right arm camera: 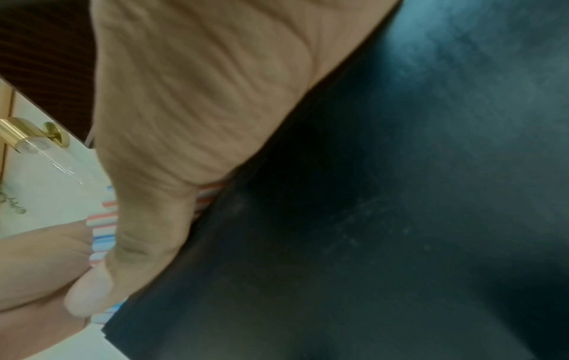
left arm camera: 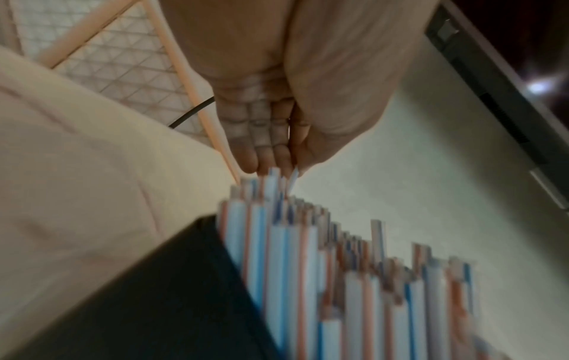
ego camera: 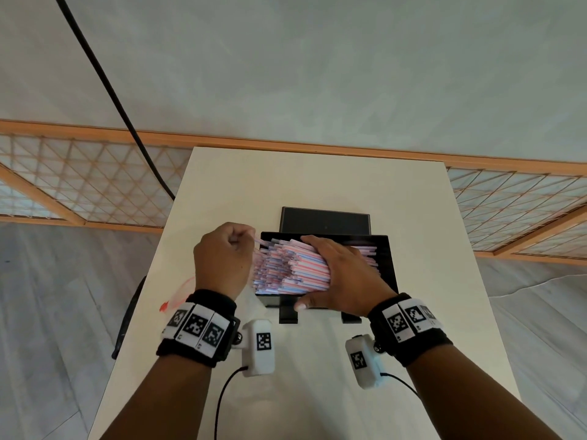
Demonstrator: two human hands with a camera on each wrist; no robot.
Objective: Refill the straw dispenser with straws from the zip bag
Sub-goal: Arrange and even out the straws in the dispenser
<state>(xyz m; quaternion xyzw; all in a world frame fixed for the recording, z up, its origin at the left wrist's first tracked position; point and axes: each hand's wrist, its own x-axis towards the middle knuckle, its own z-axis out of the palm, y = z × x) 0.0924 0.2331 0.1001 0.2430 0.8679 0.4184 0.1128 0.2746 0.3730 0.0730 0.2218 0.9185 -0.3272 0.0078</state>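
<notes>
A black straw dispenser [ego camera: 389, 268] stands open mid-table, heaped with red, white and blue striped straws [ego camera: 286, 268]. My left hand [ego camera: 241, 241] is curled at the pile's left end and pinches the tip of a straw [left arm camera: 292, 176] between thumb and fingers. The right hand [ego camera: 336, 268] lies flat on top of the pile, fingers stretched out, its thumb [right arm camera: 123, 268] along the dispenser's front wall [right arm camera: 369, 243]. A clear zip bag [ego camera: 181, 293] with a red slider lies on the table under my left wrist, mostly hidden.
The dispenser's black lid [ego camera: 325, 220] lies just behind it. The white table [ego camera: 317, 179] is narrow, with edges close on both sides. A black cable [ego camera: 104, 77] hangs at the left, and a wooden lattice screen [ego camera: 79, 179] lines the wall.
</notes>
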